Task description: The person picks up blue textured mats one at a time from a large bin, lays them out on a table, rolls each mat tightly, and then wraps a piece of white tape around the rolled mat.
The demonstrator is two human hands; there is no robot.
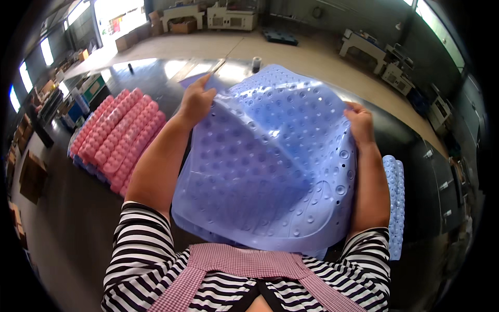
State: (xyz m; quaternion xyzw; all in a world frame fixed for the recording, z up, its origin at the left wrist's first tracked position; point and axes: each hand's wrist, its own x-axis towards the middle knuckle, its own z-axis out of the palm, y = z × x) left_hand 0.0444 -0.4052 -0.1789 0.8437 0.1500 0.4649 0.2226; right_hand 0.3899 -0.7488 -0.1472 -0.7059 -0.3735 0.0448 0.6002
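Note:
A translucent blue bath mat [249, 171], dotted with suction cups and small holes, is stretched between my two hands in front of me. My left hand [197, 101] pinches its upper left edge, fingers closed on it. At the upper right edge my right hand [360, 125] grips the same mat, its fingertips partly hidden behind the edge. The sheet sags and folds across the middle, with its rounded near end hanging close to my apron. Other blue mat layers show under its lower edge; how many I cannot tell.
Rolled pink bumpy mats [117, 135] are stacked on the dark table [150, 78] at left, over some blue ones. A rolled blue mat [394, 208] lies at right. A small cylinder [256, 64] stands at the far edge. White machines [231, 18] stand beyond.

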